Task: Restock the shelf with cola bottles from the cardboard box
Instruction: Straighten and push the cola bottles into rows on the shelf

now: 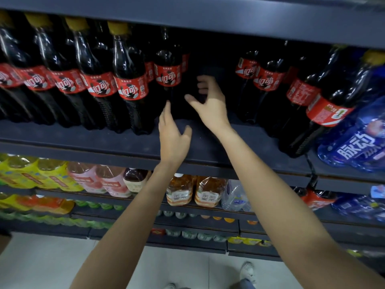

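Cola bottles are lining the shelf toward its left and right ends, and you're reaching both empty hands into the middle gap, left hand and right hand fingers spread. Probably between placements; next you're needing another bottle. Box isn't showing.

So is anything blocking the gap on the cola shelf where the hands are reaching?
Nothing visible does. The left hand and right hand, both empty, reach into a dark gap between cola bottles on the shelf.
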Demonstrator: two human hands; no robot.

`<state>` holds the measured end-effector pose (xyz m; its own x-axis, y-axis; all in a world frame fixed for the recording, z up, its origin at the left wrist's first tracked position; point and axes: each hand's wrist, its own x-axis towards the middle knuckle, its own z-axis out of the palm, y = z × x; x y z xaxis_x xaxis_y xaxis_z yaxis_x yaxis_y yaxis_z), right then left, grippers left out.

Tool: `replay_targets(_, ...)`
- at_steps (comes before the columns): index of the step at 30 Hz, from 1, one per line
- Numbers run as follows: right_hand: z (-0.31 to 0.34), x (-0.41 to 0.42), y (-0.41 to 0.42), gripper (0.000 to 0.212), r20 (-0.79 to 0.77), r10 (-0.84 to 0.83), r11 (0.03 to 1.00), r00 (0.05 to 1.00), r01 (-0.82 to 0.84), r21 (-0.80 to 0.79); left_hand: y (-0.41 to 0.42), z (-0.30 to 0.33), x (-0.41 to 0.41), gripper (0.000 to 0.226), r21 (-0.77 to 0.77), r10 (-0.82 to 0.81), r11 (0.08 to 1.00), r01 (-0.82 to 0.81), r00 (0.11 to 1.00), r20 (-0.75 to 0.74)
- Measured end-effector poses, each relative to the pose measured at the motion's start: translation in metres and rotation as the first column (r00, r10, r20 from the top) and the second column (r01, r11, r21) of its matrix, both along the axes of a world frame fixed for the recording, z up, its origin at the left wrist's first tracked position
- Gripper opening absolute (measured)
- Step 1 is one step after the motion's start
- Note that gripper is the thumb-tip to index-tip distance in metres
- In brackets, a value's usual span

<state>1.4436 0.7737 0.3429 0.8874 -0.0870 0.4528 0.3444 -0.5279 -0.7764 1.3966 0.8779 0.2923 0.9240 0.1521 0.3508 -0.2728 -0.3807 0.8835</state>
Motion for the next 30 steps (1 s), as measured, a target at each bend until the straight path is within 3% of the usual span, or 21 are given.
replay_targets(4,-0.009,-0.038,-0.047,0.034,0.133,-0.193,0.979,0.972,0.200,-0.046,-0.022,0.004,0.001,0.057,0.056,-0.116,0.993,0.107,0.970,0.212)
replay_targets(7,-0.022,-0.048,-0.072,0.041,0.219,-0.426,0.889,0.878,0.451,-0.078,-0.050,0.018,0.031,0.058,-0.003,-0.229,0.972,0.234,0.953,0.198)
replay_targets(10,-0.029,-0.042,-0.085,0.064,0.169,-0.536,0.824,0.827,0.556,-0.108,-0.084,0.030,0.072,0.072,-0.125,-0.295,0.944,0.307,0.950,0.105)
replay_targets(15,-0.029,-0.017,-0.088,0.084,-0.001,-0.591,0.804,0.807,0.588,-0.093,-0.121,0.034,0.123,0.093,-0.040,-0.404,0.913,0.407,0.913,0.067)
replay_targets(22,-0.015,0.009,-0.092,0.090,-0.119,-0.652,0.758,0.749,0.649,-0.067,-0.121,0.032,0.121,0.088,0.038,-0.337,0.942,0.335,0.932,0.131)
replay_targets(30,-0.023,-0.021,-0.078,0.093,-0.035,-0.376,0.924,0.926,0.377,0.069,-0.025,0.012,0.036,0.092,0.026,-0.254,0.967,0.255,0.937,0.242)
